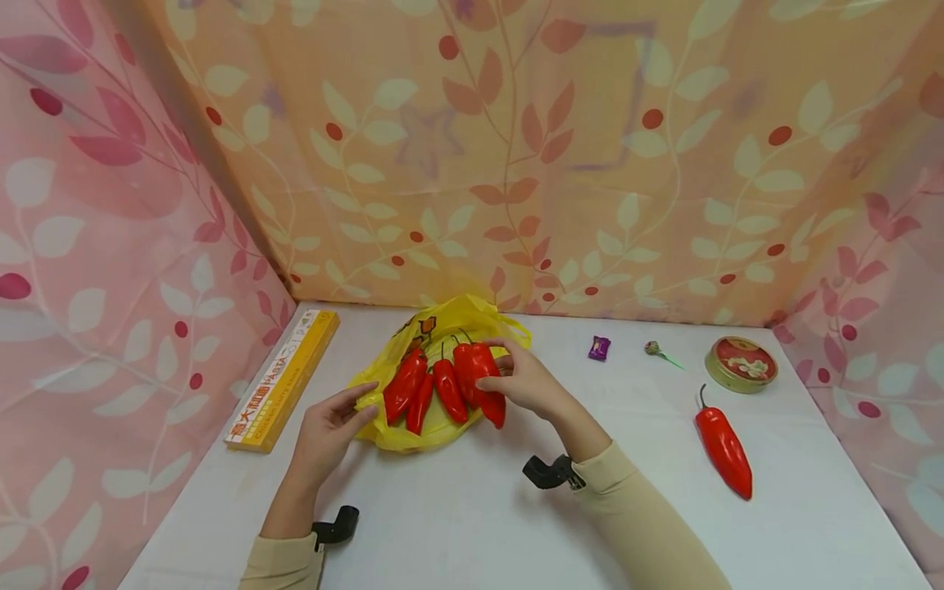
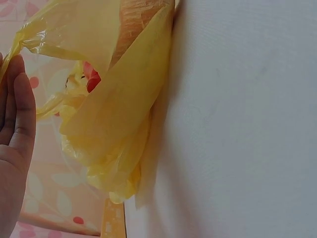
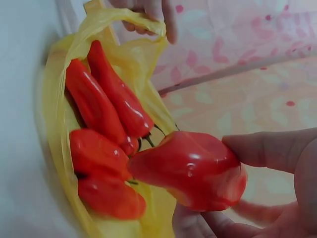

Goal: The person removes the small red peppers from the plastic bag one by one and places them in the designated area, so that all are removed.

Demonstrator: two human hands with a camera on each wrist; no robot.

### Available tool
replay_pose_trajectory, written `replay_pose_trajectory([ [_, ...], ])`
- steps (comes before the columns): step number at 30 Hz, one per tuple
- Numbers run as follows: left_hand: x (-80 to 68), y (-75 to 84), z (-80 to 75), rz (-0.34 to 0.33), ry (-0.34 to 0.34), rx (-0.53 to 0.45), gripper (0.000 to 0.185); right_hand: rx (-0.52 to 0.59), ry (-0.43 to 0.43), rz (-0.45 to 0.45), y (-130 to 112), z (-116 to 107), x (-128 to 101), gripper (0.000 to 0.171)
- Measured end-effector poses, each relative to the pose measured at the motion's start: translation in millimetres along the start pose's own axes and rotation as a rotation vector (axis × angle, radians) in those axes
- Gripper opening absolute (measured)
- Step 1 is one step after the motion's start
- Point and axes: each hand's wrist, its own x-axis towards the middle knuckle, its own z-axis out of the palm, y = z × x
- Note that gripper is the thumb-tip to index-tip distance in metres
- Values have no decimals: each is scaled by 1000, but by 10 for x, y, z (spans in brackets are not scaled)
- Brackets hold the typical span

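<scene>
Your right hand [image 1: 527, 383] grips a red pepper [image 1: 483, 378], thumb and fingers curled round its thick end, holding it over the yellow bag [image 1: 435, 344]. In the right wrist view the same pepper [image 3: 190, 171] fills the foreground, its tip pointing at the others. Your left hand [image 1: 328, 426] lies with fingers nearly straight, the fingertips touching the bag's left edge; the left wrist view shows the flat palm [image 2: 15, 144] just beside the crumpled plastic [image 2: 119, 109].

Three more peppers [image 1: 424, 392] lie side by side on the bag, which sits near the back edge of the surface [image 1: 472, 508], left of centre. A long yellow box [image 1: 283, 379] lies along the left edge. Towards the right edge a single pepper [image 1: 724, 447] rests alone, well apart from the bag. Near the back right corner stand a round tin [image 1: 741, 364], a lollipop [image 1: 660, 353] and a purple sweet [image 1: 599, 348].
</scene>
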Motion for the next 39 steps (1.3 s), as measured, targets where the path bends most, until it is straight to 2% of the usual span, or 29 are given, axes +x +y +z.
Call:
replay_pose_trajectory([
  [5,7,-11,-7,7,0,-6,44,-50,21,-44,58,-167,-144,70],
  [14,0,6,-5,-9,7,-8,44,-134,134,-3,173,-455,-415,61],
  [23,-2,8,-4,-14,1,-21,43,-250,227,6,324,-732,-739,63],
  [31,-5,12,-10,-6,2,-24,44,-345,280,70,578,-1038,-1037,72],
  [39,-9,10,1,-5,3,-12,45,-456,334,111,826,-1310,-1316,71],
])
